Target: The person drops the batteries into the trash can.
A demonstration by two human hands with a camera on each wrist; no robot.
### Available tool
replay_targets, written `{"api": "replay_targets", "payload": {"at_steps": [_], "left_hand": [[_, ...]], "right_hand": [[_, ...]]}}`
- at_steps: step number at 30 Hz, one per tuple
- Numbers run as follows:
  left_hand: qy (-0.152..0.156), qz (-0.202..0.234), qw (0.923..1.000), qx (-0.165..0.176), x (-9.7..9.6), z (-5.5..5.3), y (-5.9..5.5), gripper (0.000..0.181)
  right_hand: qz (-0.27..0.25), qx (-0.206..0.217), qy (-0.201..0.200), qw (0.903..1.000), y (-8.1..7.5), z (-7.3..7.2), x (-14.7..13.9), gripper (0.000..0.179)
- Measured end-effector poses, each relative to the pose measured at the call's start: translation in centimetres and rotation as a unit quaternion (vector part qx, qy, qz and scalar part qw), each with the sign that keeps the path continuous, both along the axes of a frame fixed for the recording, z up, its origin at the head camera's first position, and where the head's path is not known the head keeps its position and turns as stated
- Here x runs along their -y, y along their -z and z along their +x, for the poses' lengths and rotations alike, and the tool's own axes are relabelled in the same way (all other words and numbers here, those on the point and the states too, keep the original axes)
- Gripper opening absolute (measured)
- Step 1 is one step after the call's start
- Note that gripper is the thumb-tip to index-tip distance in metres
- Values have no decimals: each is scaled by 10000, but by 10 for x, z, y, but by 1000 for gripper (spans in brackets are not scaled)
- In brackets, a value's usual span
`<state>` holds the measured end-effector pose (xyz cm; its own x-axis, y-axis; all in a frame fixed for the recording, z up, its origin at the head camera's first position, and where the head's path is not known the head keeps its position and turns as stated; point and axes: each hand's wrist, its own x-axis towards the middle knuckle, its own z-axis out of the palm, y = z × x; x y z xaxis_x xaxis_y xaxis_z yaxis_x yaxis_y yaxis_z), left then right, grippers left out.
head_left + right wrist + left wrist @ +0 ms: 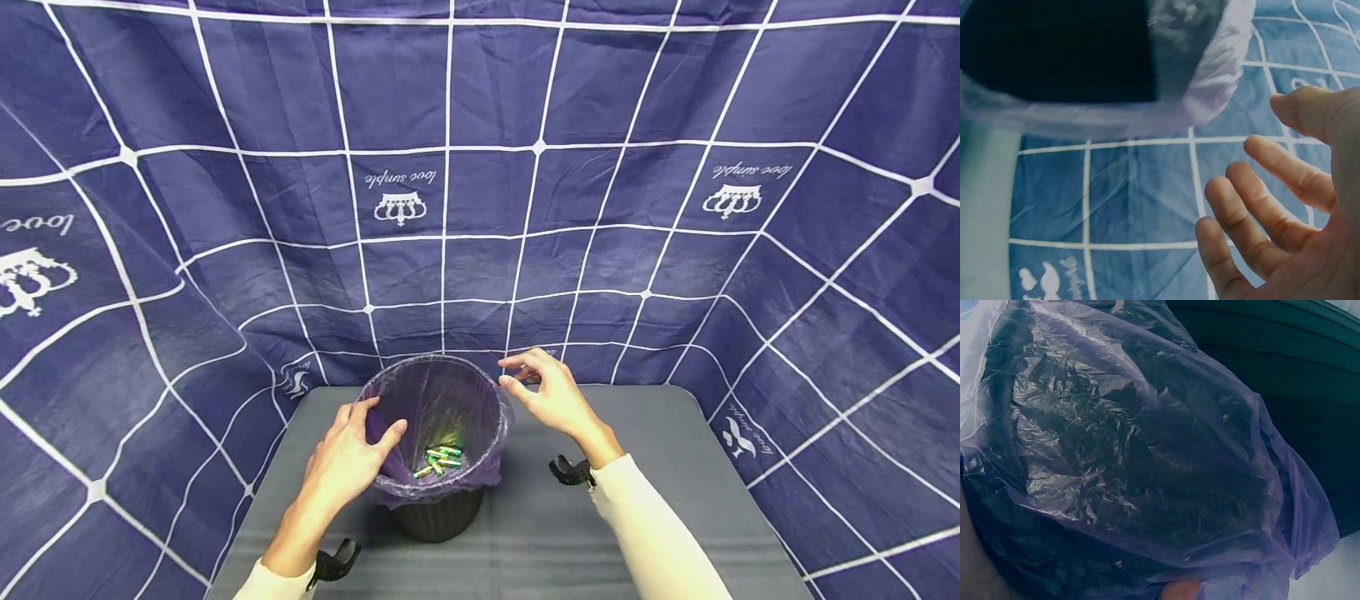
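A black trash can [438,518] lined with a translucent purple bag [489,467] stands on the grey table. Inside lie several green-and-gold batteries [444,457]. At the near left of the rim, my left hand [347,457] holds the can's edge, its thumb reaching over the inside. The left wrist view shows the bag's loose fold [1147,462] and one fingertip [1180,590] at the bottom; most of that hand is hidden. Just right of the rim, my right hand [551,396] hovers in the air with fingers spread and slightly bent, holding nothing.
The grey tabletop [645,500] extends to both sides of the can. A blue cloth [487,200] with white grid lines encloses the back and sides. Black straps [570,471] sit at both wrists.
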<state>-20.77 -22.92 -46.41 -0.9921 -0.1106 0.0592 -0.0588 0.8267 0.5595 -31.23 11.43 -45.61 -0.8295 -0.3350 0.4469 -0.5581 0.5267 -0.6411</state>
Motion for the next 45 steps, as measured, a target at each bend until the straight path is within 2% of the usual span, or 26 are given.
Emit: {"api": "replay_targets", "payload": {"at_steps": [6,12,20,28,35,45], "left_hand": [[-36,24,10000,-40,0,0,-3,88],[-55,11,10000,-56,1,0,-4,87],[3,-43,10000,-67,-1,-1,-5,84],[98,-61,9999,-117,-4,-6,-8,85],[31,-38,10000,-83,-1,-5,-5,84],[-56,65,10000,-27,-1,1,-1,84]], "right_hand": [[-35,58,126,9999,19,-1,-19,27],[-1,401,381,9985,42,3,-36,27],[-37,702,695,9951,83,14,-56,29],[93,773,999,9920,120,22,-78,30],[332,1286,808,9878,144,21,-94,35],[761,1425,741,9841,177,19,-111,48]]}}
